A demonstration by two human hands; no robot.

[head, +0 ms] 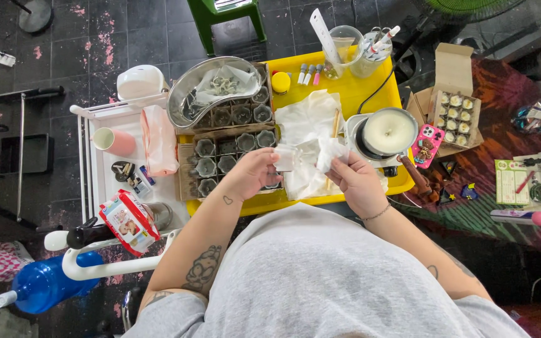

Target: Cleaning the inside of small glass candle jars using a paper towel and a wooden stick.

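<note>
My left hand (253, 173) pinches a small white tissue piece (285, 158) above the yellow tray (383, 94). My right hand (357, 180) grips another crumpled bit of white tissue (330, 151) beside it. Under both hands lie crumpled white tissue sheets (305, 122) with a thin wooden stick (334, 125) on them. Left of my left hand sits a dark tray of several small grey cups (230, 153). Right of my right hand stands a small pot of white wax (388, 131) with a brown handle.
A metal kidney dish (205, 94) rests on the cup trays. Clear cups with a ruler (324, 34) and tools stand at the tray's far edge. A pink cup (114, 141), red-and-white box (129, 220), blue bottle (48, 285), pink phone (428, 145) and a cardboard box of filled cups (455, 116) surround it.
</note>
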